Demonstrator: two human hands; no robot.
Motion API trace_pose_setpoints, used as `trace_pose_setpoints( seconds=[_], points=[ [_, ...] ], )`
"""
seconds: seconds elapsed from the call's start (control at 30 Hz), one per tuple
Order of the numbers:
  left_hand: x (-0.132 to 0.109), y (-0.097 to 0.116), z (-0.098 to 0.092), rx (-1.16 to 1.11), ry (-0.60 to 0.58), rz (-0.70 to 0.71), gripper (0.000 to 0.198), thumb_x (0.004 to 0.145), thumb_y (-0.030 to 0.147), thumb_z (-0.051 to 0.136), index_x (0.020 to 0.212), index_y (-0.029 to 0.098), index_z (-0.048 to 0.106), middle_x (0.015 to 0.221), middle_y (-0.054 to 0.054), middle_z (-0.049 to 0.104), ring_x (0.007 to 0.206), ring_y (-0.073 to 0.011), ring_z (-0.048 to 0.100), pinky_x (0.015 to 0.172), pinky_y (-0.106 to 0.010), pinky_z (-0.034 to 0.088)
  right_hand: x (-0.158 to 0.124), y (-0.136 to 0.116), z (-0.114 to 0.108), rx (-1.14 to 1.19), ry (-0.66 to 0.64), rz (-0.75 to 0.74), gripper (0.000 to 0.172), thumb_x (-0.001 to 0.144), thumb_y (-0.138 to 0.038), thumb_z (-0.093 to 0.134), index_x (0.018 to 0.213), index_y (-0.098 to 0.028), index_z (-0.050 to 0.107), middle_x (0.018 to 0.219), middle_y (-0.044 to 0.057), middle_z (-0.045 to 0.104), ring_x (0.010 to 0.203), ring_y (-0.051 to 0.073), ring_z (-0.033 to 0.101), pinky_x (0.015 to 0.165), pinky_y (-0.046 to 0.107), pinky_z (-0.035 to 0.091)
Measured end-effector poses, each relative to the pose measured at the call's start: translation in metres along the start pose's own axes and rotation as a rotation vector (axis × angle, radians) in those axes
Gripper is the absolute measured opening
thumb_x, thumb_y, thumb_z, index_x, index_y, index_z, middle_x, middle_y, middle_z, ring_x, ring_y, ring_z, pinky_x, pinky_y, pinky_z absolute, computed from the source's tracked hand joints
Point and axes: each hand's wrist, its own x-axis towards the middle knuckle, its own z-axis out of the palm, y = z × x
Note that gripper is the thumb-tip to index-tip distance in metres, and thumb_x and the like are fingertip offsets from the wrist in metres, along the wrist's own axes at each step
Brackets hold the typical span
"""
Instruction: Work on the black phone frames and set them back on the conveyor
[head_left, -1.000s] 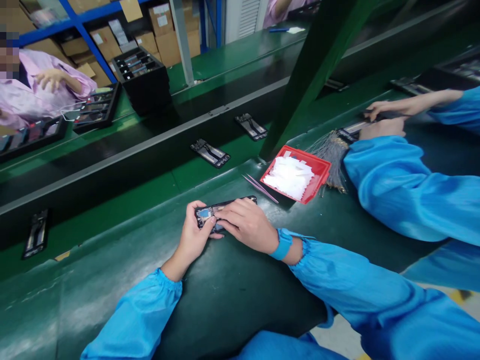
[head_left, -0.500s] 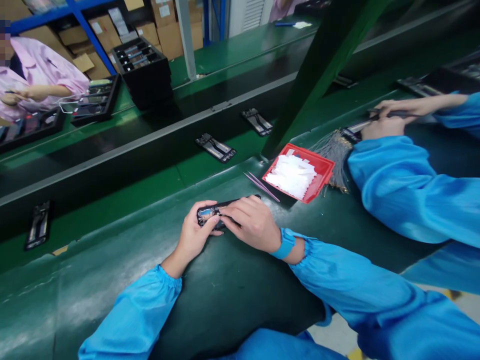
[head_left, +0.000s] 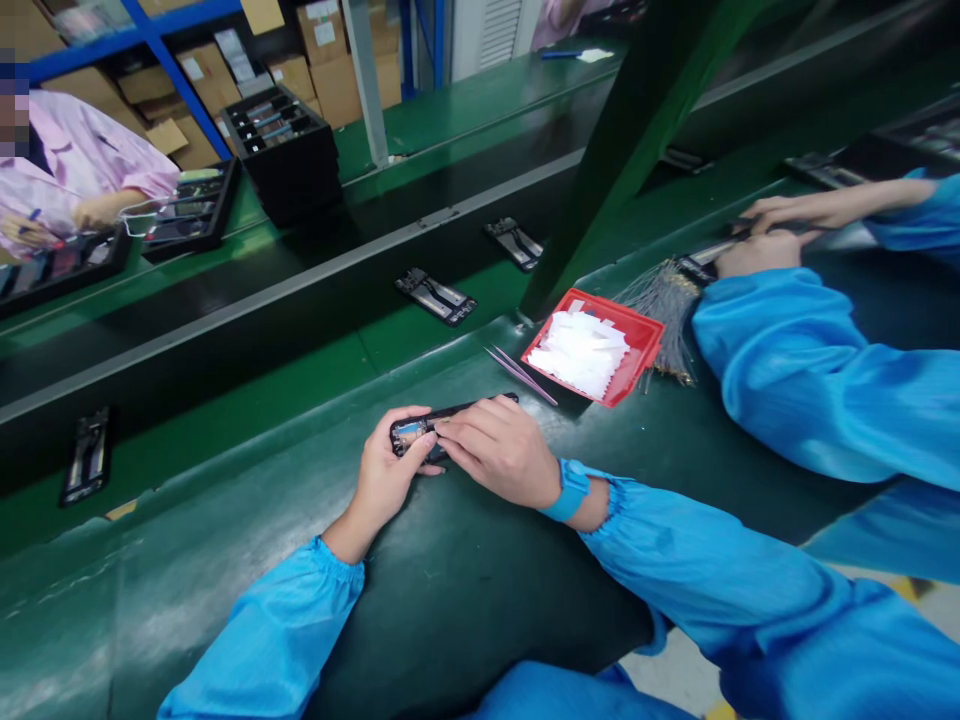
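Note:
My left hand (head_left: 390, 455) is closed around one end of an opened phone (head_left: 410, 430), its thumb lying across the edge. A circuit board and a blue patch show inside the phone. My right hand (head_left: 501, 448) rests over the other end, thumb and fingertips pinched together at the phone's middle. Whatever is between those fingertips is too small or hidden to make out. Beyond my right hand, purple tweezers (head_left: 523, 377) lie on the green bench. Behind them stands a red tray (head_left: 643, 345) holding a pile of white pieces (head_left: 581, 350).
Opened phones (head_left: 437, 296) lie on the green conveyor (head_left: 330, 365) ahead. Thin grey cables (head_left: 664, 310) spread beside the tray. A green post (head_left: 600, 200) rises behind it. At right a co-worker's hands (head_left: 772, 240) handle a phone; across the line a person in pink (head_left: 97, 150) works by black trays (head_left: 285, 165).
The phones on the conveyor have shifted slightly to the right. The hands of the person in pink have moved apart and down. My own hands stay at almost the same spot on the phone.

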Motion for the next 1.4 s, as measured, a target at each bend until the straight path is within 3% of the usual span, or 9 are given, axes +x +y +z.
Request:
trace_pose_setpoints(
  seconds=[0.33,0.67,0.8,0.9,1.03,1.23,1.4],
  points=[
    [-0.001,0.004,0.0,0.001,0.072,-0.023,0.051,0.079,0.047,0.083,0.119,0.019,0.068,0.095,-0.004,0.074,0.08,-0.0197,0.076,0.057,-0.03,0.068,0.001,-0.003,0.0,-0.025,-0.038,0.0,0.017,0.109,-0.019,0.055,0.11,-0.02,0.072,0.1,0.006,0.075,0.082,0.022,0.062,0.069,0.04,0.04],
    [-0.001,0.003,0.001,0.026,0.015,0.033,0.052,0.078,0.044,0.085,0.121,0.022,0.066,0.11,-0.005,0.073,0.087,-0.0194,0.076,0.063,-0.032,0.07,0.0,0.002,0.004,0.004,-0.036,0.032,0.02,0.109,-0.018,0.052,0.113,-0.019,0.072,0.098,0.007,0.074,0.084,0.024,0.063,0.069,0.042,0.042],
    [0.004,0.009,-0.005,0.107,0.138,0.064,0.049,0.083,0.052,0.077,0.118,0.019,0.066,0.098,-0.005,0.071,0.076,-0.0175,0.073,0.05,-0.027,0.066,0.001,0.002,0.004,0.085,-0.026,0.043,0.019,0.107,-0.016,0.054,0.116,-0.021,0.07,0.108,0.008,0.074,0.094,0.025,0.066,0.078,0.043,0.05],
    [0.013,0.014,-0.017,0.155,0.225,0.109,0.051,0.082,0.053,0.078,0.118,0.02,0.066,0.101,-0.004,0.068,0.074,-0.0156,0.071,0.047,-0.026,0.065,0.004,0.007,0.005,0.196,0.082,0.138,0.028,0.103,-0.015,0.054,0.128,-0.023,0.062,0.123,0.011,0.069,0.114,0.029,0.064,0.095,0.048,0.053],
    [0.024,0.013,-0.029,0.16,0.2,0.136,0.049,0.082,0.052,0.078,0.117,0.021,0.065,0.108,-0.004,0.064,0.081,-0.0159,0.071,0.052,-0.028,0.067,0.004,0.024,0.012,0.178,0.146,0.377,0.046,0.092,-0.016,0.058,0.137,-0.02,0.055,0.133,0.016,0.061,0.126,0.035,0.057,0.105,0.057,0.05],
    [0.023,0.01,-0.027,0.171,0.18,0.152,0.049,0.082,0.052,0.077,0.117,0.02,0.062,0.108,-0.005,0.065,0.08,-0.0165,0.072,0.053,-0.03,0.068,-0.002,0.042,0.021,0.217,0.073,0.485,0.047,0.086,-0.016,0.061,0.133,-0.02,0.056,0.121,0.011,0.068,0.107,0.031,0.068,0.094,0.048,0.059],
    [0.015,0.011,-0.02,0.168,0.141,0.172,0.047,0.087,0.051,0.073,0.121,0.021,0.059,0.106,-0.005,0.067,0.081,-0.0174,0.073,0.054,-0.03,0.068,-0.001,0.04,0.02,0.235,0.097,0.469,0.045,0.088,-0.02,0.064,0.132,-0.022,0.053,0.122,0.011,0.066,0.109,0.03,0.067,0.096,0.047,0.058]
  ],
)
